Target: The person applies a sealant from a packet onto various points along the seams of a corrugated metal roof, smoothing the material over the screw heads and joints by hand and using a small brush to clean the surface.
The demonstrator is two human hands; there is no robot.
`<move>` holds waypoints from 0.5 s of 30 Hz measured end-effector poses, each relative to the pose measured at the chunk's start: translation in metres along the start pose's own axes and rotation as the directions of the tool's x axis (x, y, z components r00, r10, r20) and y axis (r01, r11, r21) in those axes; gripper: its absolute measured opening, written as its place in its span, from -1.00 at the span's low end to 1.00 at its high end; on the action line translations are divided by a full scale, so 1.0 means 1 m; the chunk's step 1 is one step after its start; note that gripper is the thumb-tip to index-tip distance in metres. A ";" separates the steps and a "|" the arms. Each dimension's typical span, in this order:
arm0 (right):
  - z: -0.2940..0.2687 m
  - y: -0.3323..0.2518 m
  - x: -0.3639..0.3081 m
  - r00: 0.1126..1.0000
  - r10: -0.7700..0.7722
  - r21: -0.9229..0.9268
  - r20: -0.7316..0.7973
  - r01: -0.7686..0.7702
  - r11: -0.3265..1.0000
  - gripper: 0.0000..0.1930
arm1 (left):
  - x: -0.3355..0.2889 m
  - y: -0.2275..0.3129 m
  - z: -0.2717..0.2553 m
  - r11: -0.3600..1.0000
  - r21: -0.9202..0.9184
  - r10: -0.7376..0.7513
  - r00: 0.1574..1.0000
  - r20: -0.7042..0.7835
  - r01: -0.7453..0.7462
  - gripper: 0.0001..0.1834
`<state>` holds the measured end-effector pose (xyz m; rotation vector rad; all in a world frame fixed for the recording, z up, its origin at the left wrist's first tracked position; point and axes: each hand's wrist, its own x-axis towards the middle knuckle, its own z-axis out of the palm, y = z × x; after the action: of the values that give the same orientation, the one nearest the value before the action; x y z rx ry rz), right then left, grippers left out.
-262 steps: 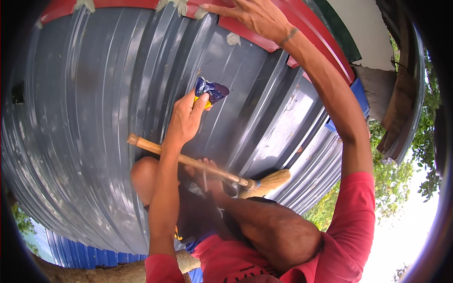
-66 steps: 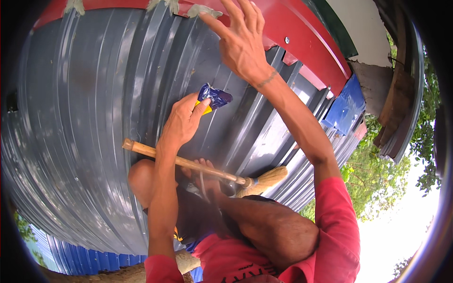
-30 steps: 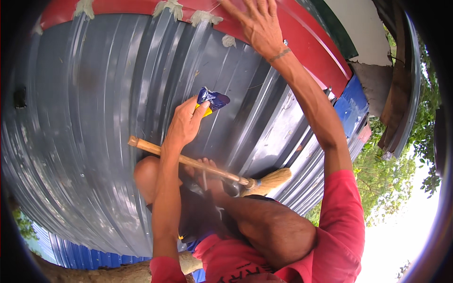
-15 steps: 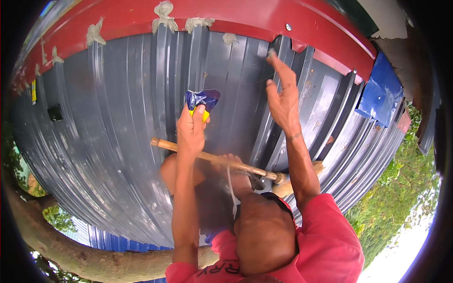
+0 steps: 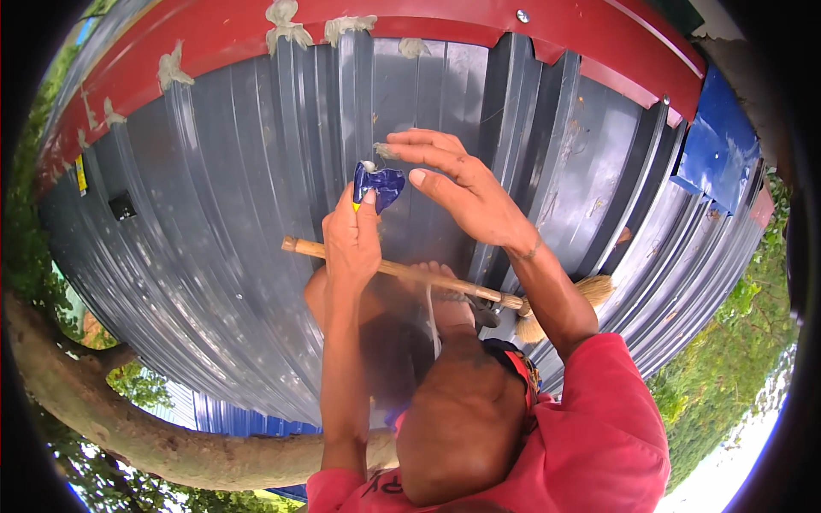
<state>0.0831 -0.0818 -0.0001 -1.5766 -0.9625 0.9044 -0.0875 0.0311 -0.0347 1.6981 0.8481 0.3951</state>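
In my left hand [image 5: 351,244] is a small crumpled blue and yellow packet [image 5: 382,185], pinched between thumb and fingers. A bit of grey paste shows at its upper end. My right hand [image 5: 470,192] is just right of the packet, fingers stretched out and thumb apart. Grey paste [image 5: 382,151] coats the tip of one finger, close above the packet. Both hands are over the dark grey ribbed metal roof [image 5: 214,214]. Beyond them runs red metal flashing [image 5: 445,17], with grey dabs of paste [image 5: 349,28] where the ribs meet it.
A broom with a wooden handle [image 5: 402,272] lies across my bent legs, its straw head [image 5: 594,289] under my right forearm. A bent blue metal sheet [image 5: 718,145] is at the far right. A thick tree branch [image 5: 171,445] crosses the near left, with foliage beyond the roof.
My right hand has come left and nearer, from beside the red flashing to the packet. The packet has turned a little in my left hand, and paste now shows at its top.
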 end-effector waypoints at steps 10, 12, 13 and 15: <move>0.009 0.016 0.019 0.938 0.283 0.468 0.200 -0.346 0.813 -0.59 | -0.004 0.009 -0.006 0.995 0.018 -0.095 0.994 0.057 0.094 -0.60; 0.010 0.020 0.021 0.923 0.318 0.509 0.217 -0.385 0.770 -0.59 | -0.002 0.008 -0.008 0.995 0.061 -0.088 0.994 0.071 0.084 -0.61; 0.011 0.018 0.022 0.920 0.330 0.513 0.214 -0.393 0.763 -0.60 | -0.001 0.009 -0.009 0.994 0.080 -0.084 0.994 0.071 0.079 -0.61; 0.012 0.018 0.023 0.917 0.334 0.522 0.219 -0.399 0.754 -0.60 | -0.001 0.007 -0.011 0.992 0.101 -0.080 0.995 0.062 0.074 -0.62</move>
<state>0.0836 -0.0582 -0.0220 -1.2190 -0.3865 1.4198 -0.0927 0.0377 -0.0244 1.7535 0.8943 0.2473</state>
